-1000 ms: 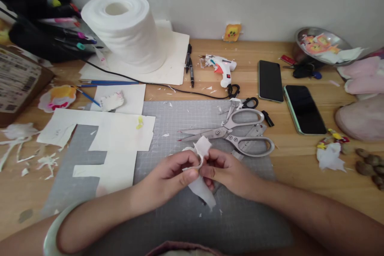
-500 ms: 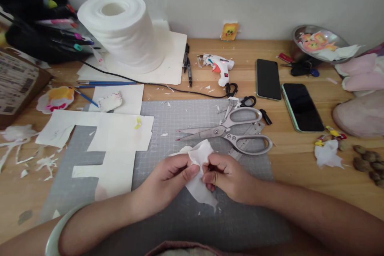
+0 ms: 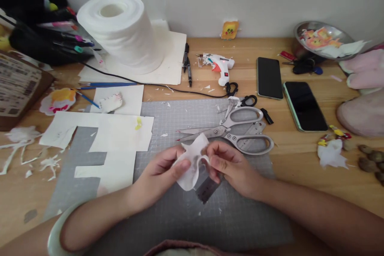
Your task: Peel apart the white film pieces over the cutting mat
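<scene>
Between my two hands is a thin white tissue-like sheet (image 3: 190, 170), its edges curled and uneven. My left hand (image 3: 163, 174) pinches its left side between thumb and fingers. On the opposite side, my right hand (image 3: 235, 168) has its fingertips closed on the folded edge. Just below the sheet, the dark end of a flat metal strip, perhaps a ruler (image 3: 208, 190), shows on the grey cutting mat (image 3: 180, 220). Large grey-handled scissors (image 3: 237, 126) lie right behind the hands with the blades pointing left, partly over another ruler-like piece.
Cut white paper (image 3: 120, 134) covers the mat's left side. Behind stand a big white tissue roll (image 3: 120, 36), a glue gun (image 3: 222, 66) and black markers (image 3: 187, 66). Two phones (image 3: 304, 106) and a metal bowl (image 3: 297, 46) of painted pieces sit at right. Paper scraps (image 3: 49, 164) lie at left.
The white sheet has been turned and spread, and its long hanging end no longer droops below the hands. My left hand has shifted slightly left. The dark strip's end now shows under the sheet.
</scene>
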Tool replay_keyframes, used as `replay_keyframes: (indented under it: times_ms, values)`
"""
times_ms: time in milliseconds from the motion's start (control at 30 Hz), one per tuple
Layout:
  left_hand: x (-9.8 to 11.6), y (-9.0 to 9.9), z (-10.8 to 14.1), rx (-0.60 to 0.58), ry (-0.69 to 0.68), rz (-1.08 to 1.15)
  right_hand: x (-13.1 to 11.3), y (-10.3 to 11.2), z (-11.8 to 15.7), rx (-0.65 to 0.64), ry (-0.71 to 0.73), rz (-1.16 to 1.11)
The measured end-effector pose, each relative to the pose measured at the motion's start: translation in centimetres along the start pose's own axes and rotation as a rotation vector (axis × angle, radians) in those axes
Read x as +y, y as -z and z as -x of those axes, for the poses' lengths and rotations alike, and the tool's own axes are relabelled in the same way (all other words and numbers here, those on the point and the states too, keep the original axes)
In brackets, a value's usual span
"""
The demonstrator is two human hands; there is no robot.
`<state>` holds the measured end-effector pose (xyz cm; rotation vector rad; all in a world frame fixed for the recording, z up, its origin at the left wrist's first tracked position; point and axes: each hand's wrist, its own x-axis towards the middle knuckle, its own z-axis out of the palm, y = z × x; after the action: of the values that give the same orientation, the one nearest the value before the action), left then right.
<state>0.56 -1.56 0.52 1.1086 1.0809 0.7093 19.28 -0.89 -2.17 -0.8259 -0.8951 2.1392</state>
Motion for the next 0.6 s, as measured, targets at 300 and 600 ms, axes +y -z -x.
replay_keyframes:
  times_ms: [300, 600]
  values:
    - [0.25, 0.31, 0.17, -0.096, 0.035, -0.032, -0.54, -0.24, -0.2, 0.198, 0.053, -0.092]
    - [-0.38, 0.21, 0.0, 0.091, 0.006, -0.052, -0.67, -0.45, 0.6, -0.243, 0.201, 0.463]
